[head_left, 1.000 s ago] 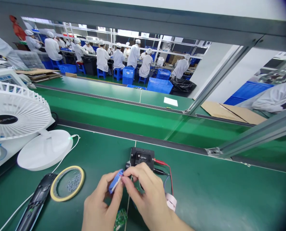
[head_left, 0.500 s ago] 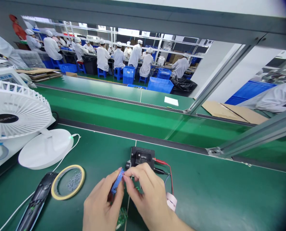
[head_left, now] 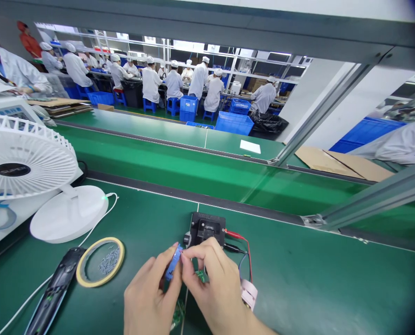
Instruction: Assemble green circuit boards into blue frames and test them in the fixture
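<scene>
Between the thumb and fingers of my left hand (head_left: 151,288) is a small blue plastic part (head_left: 173,263), held tilted. My right hand (head_left: 214,279) pinches at the upper end of that part; whatever lies between its fingertips is too small to make out. Just beyond my hands stands a black fixture (head_left: 207,225) with a red lead (head_left: 233,234) and a black lead (head_left: 232,247) plugged into its right side. Green circuit boards (head_left: 178,314) lie partly hidden beneath my hands. Near my right wrist is a pale pink round part (head_left: 249,293).
To the left, a tape roll (head_left: 120,263) rings a pile of small screws (head_left: 109,261). Beside it lie a long black device housing (head_left: 56,293) and a white fan (head_left: 68,214) with its cable. A metal post (head_left: 368,200) rises at right. Co-workers sit beyond the green belt (head_left: 165,165).
Both hands stay together at the blue part with almost no movement. The whole view has shifted slightly. A co-worker at the far left has come further into view.
</scene>
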